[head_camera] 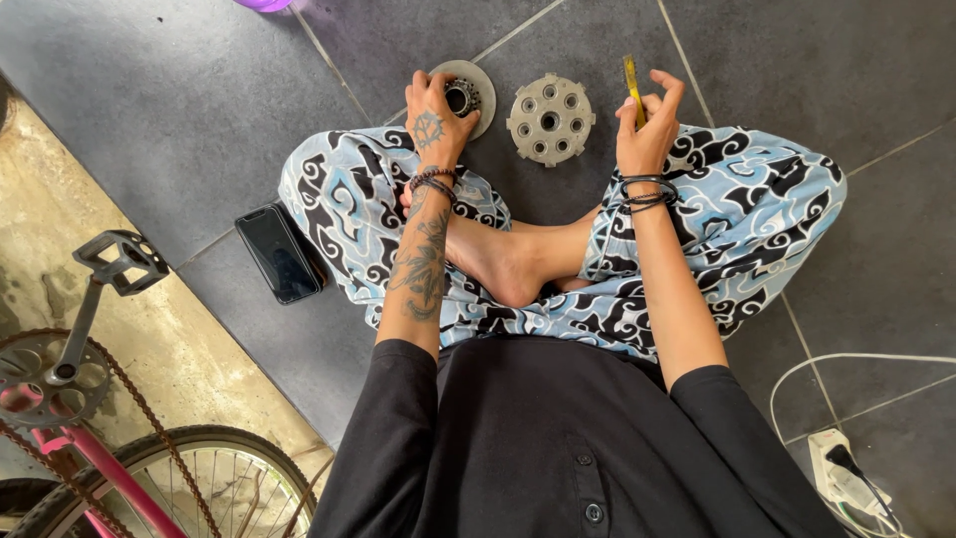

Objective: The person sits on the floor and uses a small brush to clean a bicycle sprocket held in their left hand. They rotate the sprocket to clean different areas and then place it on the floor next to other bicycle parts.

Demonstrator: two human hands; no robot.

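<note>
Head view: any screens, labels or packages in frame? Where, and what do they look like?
Black rectangular smartphone: flat on the dark grey floor tiles beside the person's left knee, screen up, dark and glossy, nothing displayed.
Packages, labels, signs: none visible.

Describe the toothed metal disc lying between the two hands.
The toothed disc is a round, dull grey part that looks like cast metal, with blocky teeth around its rim, a ring of round holes and a smaller centre hole. It lies flat on the dark floor tile, in front of the crossed legs. Neither hand touches it: the left hand grips another round part beside it, the right hand holds a thin yellow tool.
</note>
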